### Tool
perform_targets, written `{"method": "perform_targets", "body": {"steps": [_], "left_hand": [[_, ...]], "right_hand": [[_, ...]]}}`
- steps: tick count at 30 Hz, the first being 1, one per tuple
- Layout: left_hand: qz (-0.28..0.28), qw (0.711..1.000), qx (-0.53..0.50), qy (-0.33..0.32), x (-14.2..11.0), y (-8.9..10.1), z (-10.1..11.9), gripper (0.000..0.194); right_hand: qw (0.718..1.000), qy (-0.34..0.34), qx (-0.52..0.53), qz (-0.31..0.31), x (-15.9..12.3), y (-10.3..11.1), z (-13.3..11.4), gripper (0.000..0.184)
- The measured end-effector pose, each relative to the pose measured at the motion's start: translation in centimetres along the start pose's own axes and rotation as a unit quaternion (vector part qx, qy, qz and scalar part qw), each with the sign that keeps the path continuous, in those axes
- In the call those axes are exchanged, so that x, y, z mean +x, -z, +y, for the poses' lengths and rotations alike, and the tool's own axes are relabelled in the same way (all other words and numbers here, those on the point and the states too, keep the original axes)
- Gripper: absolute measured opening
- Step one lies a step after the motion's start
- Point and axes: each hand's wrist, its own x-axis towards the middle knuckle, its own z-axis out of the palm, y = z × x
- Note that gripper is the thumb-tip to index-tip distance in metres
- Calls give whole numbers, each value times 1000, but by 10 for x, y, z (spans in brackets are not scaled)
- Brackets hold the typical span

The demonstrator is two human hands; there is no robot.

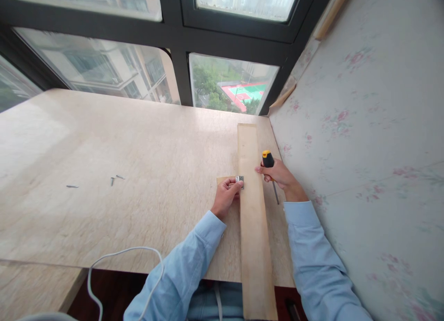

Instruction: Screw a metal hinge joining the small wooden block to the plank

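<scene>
A long pale wooden plank (253,228) lies on the marble-patterned table (138,173), running away from me along the right side. A small metal hinge (240,180) sits at its left edge, joined to a short wooden piece (224,178). My left hand (226,197) is closed, fingertips pinching the hinge and small piece. My right hand (279,175) grips a screwdriver (268,161) with a yellow and black handle, its shaft pointing down toward me, just right of the plank.
Three loose screws (116,177) lie on the table to the left. A wall with floral wallpaper (364,150) stands close on the right. Windows (229,83) run along the far edge. A white cable (121,256) loops at the near edge.
</scene>
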Motion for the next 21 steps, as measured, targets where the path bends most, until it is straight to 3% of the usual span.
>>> {"method": "perform_targets", "body": {"steps": [11,21], "left_hand": [[-56,998,6,38,2,6,5,42],[-48,998,24,44,3,5,6,33]], "right_hand": [[1000,3,-16,9,-2,-2,-3,51],[1000,4,-18,-1,-2,-4,-2,51]]}}
